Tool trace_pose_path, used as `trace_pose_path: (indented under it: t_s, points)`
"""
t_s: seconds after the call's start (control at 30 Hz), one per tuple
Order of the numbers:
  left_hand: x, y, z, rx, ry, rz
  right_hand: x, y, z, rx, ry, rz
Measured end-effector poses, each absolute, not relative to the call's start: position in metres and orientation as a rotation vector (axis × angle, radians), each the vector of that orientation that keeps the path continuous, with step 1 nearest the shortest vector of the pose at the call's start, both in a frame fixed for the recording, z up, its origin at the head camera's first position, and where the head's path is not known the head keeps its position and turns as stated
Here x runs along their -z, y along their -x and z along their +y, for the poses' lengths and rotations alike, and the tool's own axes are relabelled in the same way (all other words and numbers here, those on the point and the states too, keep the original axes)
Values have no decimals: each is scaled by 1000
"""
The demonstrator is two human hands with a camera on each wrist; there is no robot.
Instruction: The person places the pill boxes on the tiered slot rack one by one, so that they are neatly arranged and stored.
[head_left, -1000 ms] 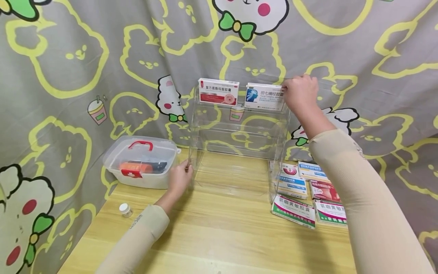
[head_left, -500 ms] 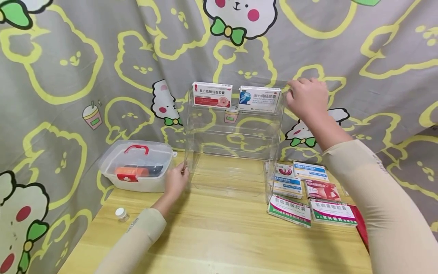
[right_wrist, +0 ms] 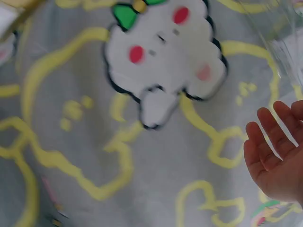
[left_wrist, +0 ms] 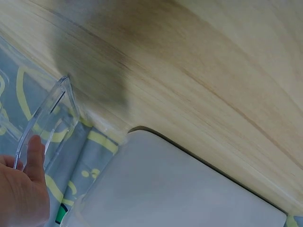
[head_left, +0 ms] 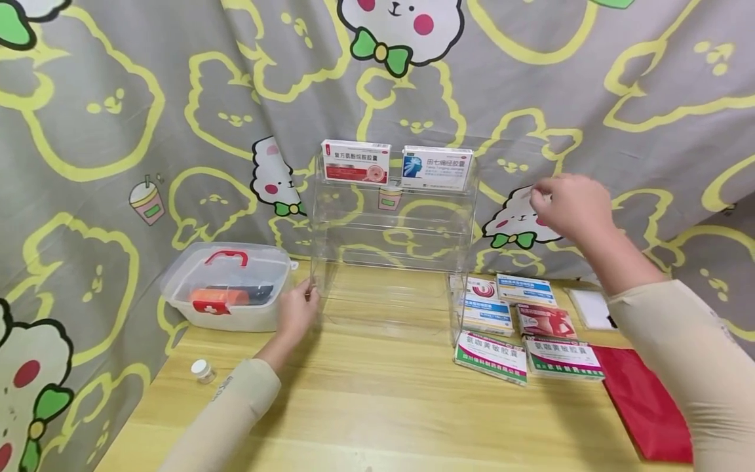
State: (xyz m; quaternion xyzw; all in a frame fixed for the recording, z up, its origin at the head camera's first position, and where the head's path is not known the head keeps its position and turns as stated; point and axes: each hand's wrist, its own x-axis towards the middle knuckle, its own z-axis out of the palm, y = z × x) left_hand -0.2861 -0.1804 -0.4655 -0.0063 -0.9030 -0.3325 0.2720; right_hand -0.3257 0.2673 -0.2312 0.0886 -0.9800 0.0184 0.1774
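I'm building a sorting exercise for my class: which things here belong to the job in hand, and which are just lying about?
Likely part of the job:
clear rack, held by the left hand
two boxes on its top tier
medicine boxes on the table, probably

Apparently just lying about:
red-handled plastic case
white-capped bottle
flat red item
flat white item

Head view | curtain (head_left: pixel 448 98) hangs at 12 o'clock | lidded box (head_left: pixel 253 317) sits between 8 and 9 | bottle (head_left: pixel 202 371) at 8 | red sheet (head_left: pixel 639 403) at 4

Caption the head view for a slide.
Left hand grips a clear rack holding two boxes; right hand hovers, empty.
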Motion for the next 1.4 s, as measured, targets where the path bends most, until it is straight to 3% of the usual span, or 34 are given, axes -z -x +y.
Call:
trace_pose_path:
  t_s: [0.23,0.8,1.4]
  points:
    - [467,283,-181,887,21,-2431,298,307,302,-140,-272,-2912]
    - [467,281,-185,851,28,-2327,414,270,364,-316,-482,-3292]
    - [468,288,-179,845,40,-2371,454,258,388,-183,-368,-3409]
